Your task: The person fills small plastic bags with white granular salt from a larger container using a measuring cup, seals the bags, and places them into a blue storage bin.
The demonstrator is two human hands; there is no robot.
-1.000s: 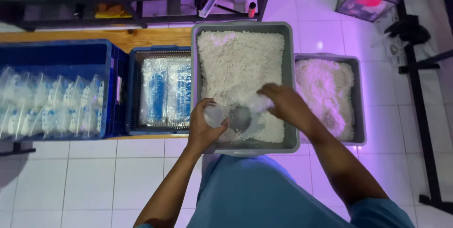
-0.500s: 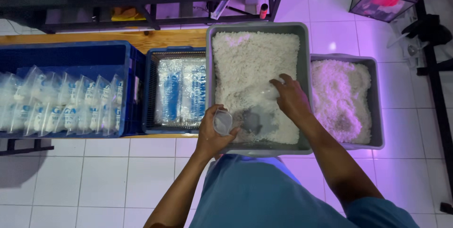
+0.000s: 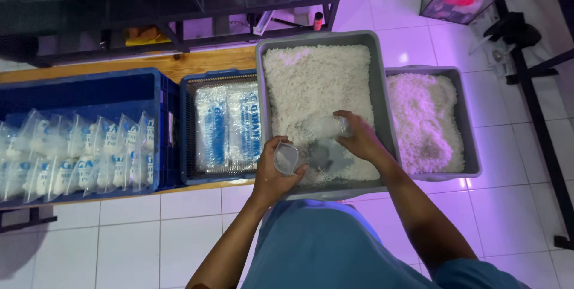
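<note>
A large grey tub (image 3: 382, 104) full of white granules sits in front of me. My left hand (image 3: 272, 175) holds a small clear plastic cup (image 3: 286, 157) at the tub's near-left edge, its mouth turned up. My right hand (image 3: 359, 136) is down in the tub, gripping a clear scoop-like container (image 3: 326, 126) that lies in the granules. A bare grey patch of the tub's bottom (image 3: 326, 156) shows between my hands.
A second grey tub (image 3: 469, 121) with white granules stands to the right. Left of the big tub is a blue crate (image 3: 188, 127) holding flat plastic bags, then a larger blue crate (image 3: 78, 92) with several filled bags standing upright. Dark shelving runs along the back.
My right hand has moved away from the cup and deeper into the tub, pushing the clear container into the granules. My left hand has kept the cup at the tub's near edge.
</note>
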